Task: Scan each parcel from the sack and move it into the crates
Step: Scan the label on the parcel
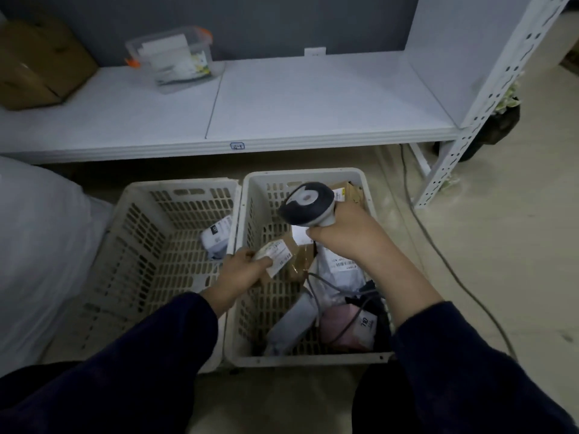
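Observation:
Two white slotted crates stand side by side on the floor. The left crate [138, 214] holds one small white parcel [216, 238]. The right crate [369, 208] holds several parcels, among them a white bag [340, 270], a pink bag [341, 327] and brown boxes. My left hand [241, 274] grips a small brown labelled parcel [282, 256] over the right crate's left wall. My right hand [347, 236] holds a grey and white barcode scanner [305, 202] above that parcel, its head pointing down-left. The big white sack [34, 252] bulges at the left edge.
A low white shelf [282, 101] runs behind the crates, with a clear plastic box [175, 57] and a cardboard box [37, 64] on it. Its perforated post [463, 142] stands at the right. The scanner's cable [438, 252] trails over the floor to the right. A dark plant pot [495, 126] sits behind the post.

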